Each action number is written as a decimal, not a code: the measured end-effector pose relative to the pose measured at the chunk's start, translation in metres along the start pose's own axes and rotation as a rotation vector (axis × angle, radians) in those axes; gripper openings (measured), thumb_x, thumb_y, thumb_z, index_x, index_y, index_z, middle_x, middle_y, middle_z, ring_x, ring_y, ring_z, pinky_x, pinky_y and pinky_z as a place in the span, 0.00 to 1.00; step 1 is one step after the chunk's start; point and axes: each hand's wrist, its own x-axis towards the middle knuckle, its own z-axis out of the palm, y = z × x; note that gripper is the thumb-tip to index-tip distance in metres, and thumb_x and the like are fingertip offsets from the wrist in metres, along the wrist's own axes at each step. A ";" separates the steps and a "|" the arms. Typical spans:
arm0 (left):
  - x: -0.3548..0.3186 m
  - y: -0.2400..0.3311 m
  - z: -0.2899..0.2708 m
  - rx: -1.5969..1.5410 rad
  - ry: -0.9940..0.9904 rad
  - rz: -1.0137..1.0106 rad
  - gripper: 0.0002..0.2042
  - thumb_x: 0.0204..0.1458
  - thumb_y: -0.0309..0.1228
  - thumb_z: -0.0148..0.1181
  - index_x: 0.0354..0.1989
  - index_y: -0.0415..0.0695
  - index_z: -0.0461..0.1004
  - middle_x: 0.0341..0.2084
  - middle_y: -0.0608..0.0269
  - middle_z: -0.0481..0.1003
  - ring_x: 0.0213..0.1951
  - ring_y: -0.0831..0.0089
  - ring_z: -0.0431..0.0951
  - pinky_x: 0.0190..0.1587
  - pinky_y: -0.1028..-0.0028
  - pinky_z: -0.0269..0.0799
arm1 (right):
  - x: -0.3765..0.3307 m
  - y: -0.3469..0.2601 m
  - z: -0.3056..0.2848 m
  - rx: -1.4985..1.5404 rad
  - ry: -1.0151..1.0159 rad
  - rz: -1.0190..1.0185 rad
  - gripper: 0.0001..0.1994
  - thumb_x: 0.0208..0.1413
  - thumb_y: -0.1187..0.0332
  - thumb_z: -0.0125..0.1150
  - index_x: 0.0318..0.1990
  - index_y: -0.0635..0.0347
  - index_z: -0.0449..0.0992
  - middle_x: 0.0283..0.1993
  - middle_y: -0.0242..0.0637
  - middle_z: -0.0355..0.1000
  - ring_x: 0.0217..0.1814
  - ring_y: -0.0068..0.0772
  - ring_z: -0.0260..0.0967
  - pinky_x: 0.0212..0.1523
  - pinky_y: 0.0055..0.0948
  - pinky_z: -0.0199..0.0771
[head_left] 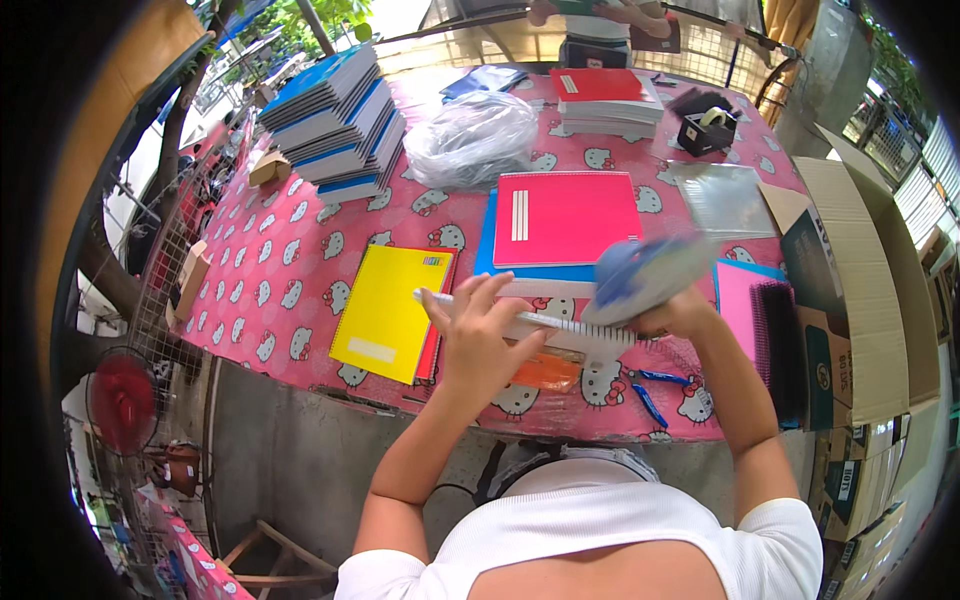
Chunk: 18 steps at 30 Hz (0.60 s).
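My left hand [485,325] grips a white-paged spiral notebook [570,327], tilted nearly edge-on above the table, its coil along the edge. At the notebook's right end my right hand [677,312] is closed on a flat blue-and-white piece [645,275], smeared by motion. Whether that piece is the notebook's own cover I cannot tell. Just beyond lies a red notebook [567,215] on a blue one [487,238]. A yellow spiral notebook [390,310] rests on a red one to the left. Below the hands are an orange plastic-wrapped item [545,372] and blue-handled pliers [655,392].
Tall notebook stacks [340,125] stand far left, beside a plastic bag [470,140]. Toward the back are red-topped notebooks [605,95] and a tape dispenser [707,130]. Black coils [778,345] overlap a pink notebook [735,305] near an open cardboard box [855,290]. Another person [598,25] stands beyond.
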 end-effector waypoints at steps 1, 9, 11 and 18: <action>0.001 -0.007 -0.001 -0.013 -0.020 0.001 0.15 0.34 0.44 0.72 0.28 0.50 0.79 0.51 0.62 0.72 0.61 0.58 0.61 0.58 0.29 0.28 | 0.002 0.010 0.005 -0.193 0.010 -0.026 0.23 0.31 0.79 0.66 0.43 0.61 0.77 0.36 0.34 0.77 0.39 0.24 0.73 0.44 0.29 0.74; -0.002 -0.027 0.001 -0.147 0.053 -0.089 0.15 0.31 0.42 0.73 0.26 0.49 0.78 0.40 0.68 0.77 0.52 0.63 0.70 0.56 0.39 0.45 | 0.035 0.034 0.008 -0.552 0.042 -0.190 0.23 0.32 0.74 0.71 0.43 0.61 0.77 0.37 0.32 0.77 0.41 0.28 0.74 0.46 0.31 0.73; 0.000 -0.027 -0.001 -0.149 0.035 -0.092 0.15 0.31 0.40 0.74 0.27 0.49 0.78 0.36 0.70 0.78 0.48 0.66 0.73 0.54 0.44 0.51 | 0.043 0.042 0.007 -0.470 0.051 -0.136 0.24 0.32 0.75 0.72 0.44 0.60 0.77 0.37 0.30 0.77 0.40 0.21 0.72 0.45 0.27 0.73; -0.010 -0.038 -0.008 -0.170 0.039 -0.130 0.16 0.33 0.42 0.73 0.29 0.48 0.79 0.35 0.67 0.77 0.46 0.66 0.73 0.57 0.42 0.50 | 0.052 0.016 0.035 -0.147 -0.027 -0.125 0.22 0.32 0.82 0.67 0.43 0.64 0.76 0.37 0.30 0.76 0.40 0.24 0.73 0.42 0.26 0.75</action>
